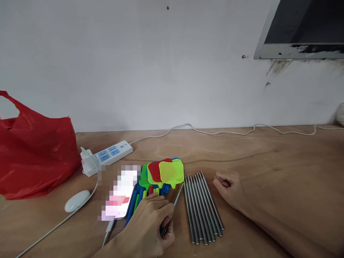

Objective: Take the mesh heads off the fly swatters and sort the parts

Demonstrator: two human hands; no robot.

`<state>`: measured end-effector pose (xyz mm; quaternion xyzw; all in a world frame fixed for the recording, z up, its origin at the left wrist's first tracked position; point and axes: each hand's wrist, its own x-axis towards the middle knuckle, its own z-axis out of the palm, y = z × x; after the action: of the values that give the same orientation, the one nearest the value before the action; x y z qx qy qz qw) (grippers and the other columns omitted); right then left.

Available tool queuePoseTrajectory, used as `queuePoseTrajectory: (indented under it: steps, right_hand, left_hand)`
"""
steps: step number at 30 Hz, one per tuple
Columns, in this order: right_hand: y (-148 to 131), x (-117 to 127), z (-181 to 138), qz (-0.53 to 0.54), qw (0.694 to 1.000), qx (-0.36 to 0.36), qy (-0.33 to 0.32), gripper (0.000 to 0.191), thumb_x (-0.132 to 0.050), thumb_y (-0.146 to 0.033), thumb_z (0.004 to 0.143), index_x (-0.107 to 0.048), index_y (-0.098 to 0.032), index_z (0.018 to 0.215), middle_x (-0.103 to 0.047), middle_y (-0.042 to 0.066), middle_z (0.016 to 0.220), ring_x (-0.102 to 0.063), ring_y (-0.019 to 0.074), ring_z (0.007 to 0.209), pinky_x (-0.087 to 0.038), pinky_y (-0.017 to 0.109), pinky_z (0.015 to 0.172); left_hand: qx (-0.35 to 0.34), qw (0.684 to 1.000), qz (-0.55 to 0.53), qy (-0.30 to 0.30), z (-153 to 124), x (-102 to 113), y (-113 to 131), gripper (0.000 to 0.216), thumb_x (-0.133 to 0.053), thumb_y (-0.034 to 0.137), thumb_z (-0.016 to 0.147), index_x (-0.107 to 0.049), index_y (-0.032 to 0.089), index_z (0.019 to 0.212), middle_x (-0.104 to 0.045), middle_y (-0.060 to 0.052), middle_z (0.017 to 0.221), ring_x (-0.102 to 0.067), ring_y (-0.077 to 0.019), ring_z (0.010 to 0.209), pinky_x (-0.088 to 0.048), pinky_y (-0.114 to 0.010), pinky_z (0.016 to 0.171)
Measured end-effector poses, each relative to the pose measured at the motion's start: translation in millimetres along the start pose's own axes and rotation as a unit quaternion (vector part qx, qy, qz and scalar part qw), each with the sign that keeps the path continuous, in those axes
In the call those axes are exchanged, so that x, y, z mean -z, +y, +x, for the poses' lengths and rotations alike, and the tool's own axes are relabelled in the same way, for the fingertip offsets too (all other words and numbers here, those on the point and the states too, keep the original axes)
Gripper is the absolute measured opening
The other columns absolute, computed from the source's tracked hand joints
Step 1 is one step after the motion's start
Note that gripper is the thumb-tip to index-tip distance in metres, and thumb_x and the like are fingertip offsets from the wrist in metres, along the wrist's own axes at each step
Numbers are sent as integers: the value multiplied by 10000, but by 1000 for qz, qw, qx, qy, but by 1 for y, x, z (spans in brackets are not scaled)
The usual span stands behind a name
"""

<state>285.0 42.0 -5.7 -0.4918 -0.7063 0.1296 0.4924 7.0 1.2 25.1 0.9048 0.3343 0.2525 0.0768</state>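
My left hand (150,222) is closed around a thin metal rod (176,200) whose tip reaches toward a stack of coloured plastic fly swatter heads (164,172). Their blue and green handles lie under my left fingers. Just right of that rod, several metal rods (202,208) lie side by side on the wooden table (268,161). My right hand (229,188) rests on the table beside the rods, its fingers curled in loosely with nothing in them.
A phone (120,195) lies left of the swatters with a cable plugged in. A white power strip (107,156), a white oval device (77,200) and a red plastic bag (32,150) sit at the left. A white cord (228,132) runs along the wall.
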Motion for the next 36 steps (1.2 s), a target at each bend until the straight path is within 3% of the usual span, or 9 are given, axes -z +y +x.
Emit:
queuePoseTrajectory:
  steps: [5, 8, 10, 12, 15, 20, 23, 27, 36]
  right_hand:
    - [-5, 1, 1, 47, 998, -31, -32, 450, -542, -307, 861, -235, -240, 539, -249, -68, 519, -277, 104, 479, -264, 271, 491]
    - [-12, 2, 2, 111, 985, -67, -115, 359, -507, -425, 924, -506, -218, 632, -378, -62, 527, -321, 96, 447, -271, 239, 426]
    - [-17, 4, 2, 220, 934, -139, -244, 332, -519, -500, 925, -657, -198, 926, -559, -33, 620, -325, 79, 410, -255, 213, 358]
    - [-21, 6, 1, 327, 843, -216, -369, 450, -605, -528, 886, -644, -188, 1179, -683, 21, 772, -349, 59, 397, -257, 184, 318]
    - [-23, 5, -2, 392, 774, -265, -420, 476, -730, -487, 818, -684, -182, 1180, -734, 68, 884, -473, 53, 454, -343, 151, 342]
    - [-24, 0, -2, 430, 780, -314, -329, 369, -782, -502, 763, -747, -155, 881, -714, 51, 734, -586, 96, 531, -408, 149, 377]
    - [-22, 1, 3, 455, 792, -363, -188, 355, -803, -505, 736, -720, -166, 801, -637, 4, 591, -561, 99, 490, -385, 154, 370]
    - [-15, 4, 11, 460, 792, -400, -36, 352, -847, -482, 666, -657, -187, 701, -518, -54, 509, -447, 71, 433, -348, 166, 376]
    - [-16, 1, 12, 454, 797, -399, -25, 404, -824, -535, 663, -620, -186, 654, -409, -69, 468, -313, 72, 442, -284, 184, 382]
  left_hand:
    - [-55, 998, -22, 34, 3, 11, 5, 285, -476, 76, 718, -237, 226, 673, -459, 40, 572, -409, -134, 512, -267, -288, 487]
    - [-96, 994, -44, 43, 3, 11, 7, 308, -481, 63, 751, -230, 227, 682, -454, 40, 575, -402, -138, 519, -274, -291, 485]
    - [-114, 991, -54, 49, 3, 8, 7, 313, -492, 61, 766, -240, 228, 684, -462, 40, 585, -396, -136, 521, -269, -295, 481]
    - [-119, 990, -61, 52, 2, 5, 6, 318, -505, 63, 780, -251, 228, 681, -471, 40, 590, -399, -134, 521, -265, -297, 474]
    - [-116, 990, -72, 48, 1, 1, 7, 324, -519, 73, 806, -266, 230, 679, -502, 38, 597, -430, -134, 527, -284, -296, 470]
    - [-88, 992, -76, 49, 0, 2, 7, 247, -572, 184, 924, -392, 235, 763, -605, 29, 683, -564, -142, 599, -407, -267, 538]
    - [0, 997, -13, 78, 2, 9, -2, 132, -514, 307, 997, -465, 230, 901, -621, 2, 749, -606, -166, 637, -447, -270, 554]
    - [81, 979, 163, 88, 5, 11, -20, 266, -404, 448, 1029, -469, 196, 1082, -660, -40, 776, -663, -235, 660, -487, -325, 568]
    - [144, 950, 275, -42, 6, 5, -25, 375, -478, 514, 992, -568, 153, 1039, -736, -93, 833, -726, -335, 721, -544, -418, 598]
